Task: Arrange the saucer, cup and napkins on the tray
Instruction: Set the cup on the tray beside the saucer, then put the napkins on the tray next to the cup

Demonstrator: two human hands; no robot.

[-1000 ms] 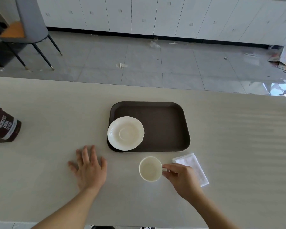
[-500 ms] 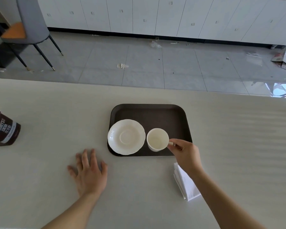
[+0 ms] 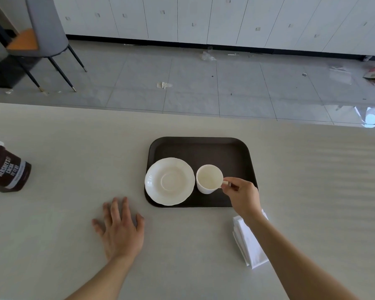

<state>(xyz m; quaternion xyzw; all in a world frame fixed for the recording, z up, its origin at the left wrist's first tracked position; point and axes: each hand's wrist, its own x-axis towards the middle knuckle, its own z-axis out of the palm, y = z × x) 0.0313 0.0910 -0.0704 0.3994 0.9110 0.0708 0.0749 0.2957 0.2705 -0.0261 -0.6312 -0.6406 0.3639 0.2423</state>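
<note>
A dark brown tray (image 3: 204, 148) lies on the pale table. On its near left part rests a white saucer (image 3: 169, 181), overhanging the tray's edge slightly. Just right of the saucer stands an empty white cup (image 3: 208, 179) on the tray. My right hand (image 3: 241, 194) pinches the cup's handle. A stack of white napkins (image 3: 250, 245) lies on the table right of and nearer than the tray, partly hidden under my right forearm. My left hand (image 3: 120, 230) rests flat on the table, fingers spread, left of the tray.
A brown cocoa container (image 3: 7, 169) stands at the table's left edge. Beyond the table's far edge is a tiled floor with scraps of litter, a grey chair (image 3: 41, 29) at the far left and white cabinets along the wall.
My right hand carried the cup from the table in front of the tray onto the tray beside the saucer. The left hand has stayed put.
</note>
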